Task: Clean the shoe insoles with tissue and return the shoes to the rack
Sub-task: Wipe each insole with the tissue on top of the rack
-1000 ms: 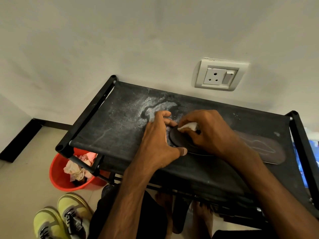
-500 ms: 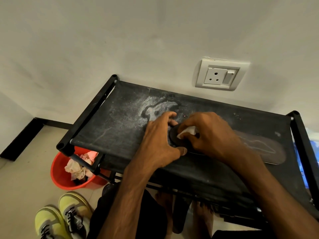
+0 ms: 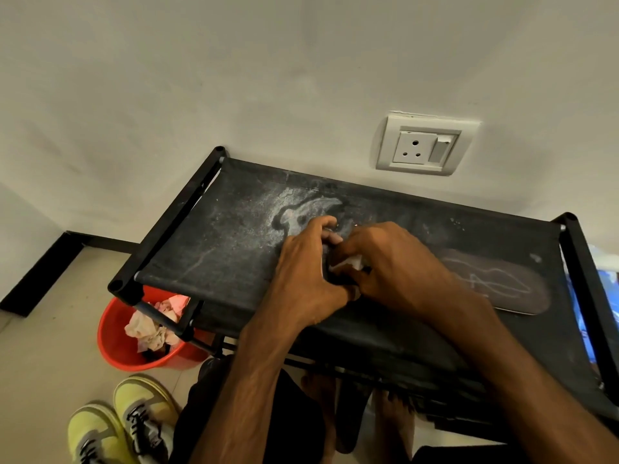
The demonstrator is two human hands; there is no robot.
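far to the left of the left hand, down on the floor (image 3: 47, 370), stand two yellow shoes (image 3: 124, 426). a bit nearer sits a red bucket (image 3: 114, 343) with crumpled paper (image 3: 150, 326) in it, under the corner of the black rack (image 3: 214, 249). just past the left hand's fingers there is a white stain (image 3: 298, 212) on the dusty rack top.

the left hand (image 3: 304, 272) is curled round the end of the dark insole and pins it down. next to it peeks a small white tissue (image 3: 350, 262). the right hand (image 3: 395, 262) pinches the tissue and presses it on the insole. the two hands touch. the rest of the insole (image 3: 495, 283) sticks out to the right of the right hand, flat on the rack top, with pale wavy marks on it.

a moment ago there was a gap between the hands and the round end of the insole showed. now the right hand has slid left, up against the left hand, and that end is hidden. i think the wiping has got to the very tip. the marks on the long part look like they need a rub too. the shoes are not on the rack yet, so lots is left to do.
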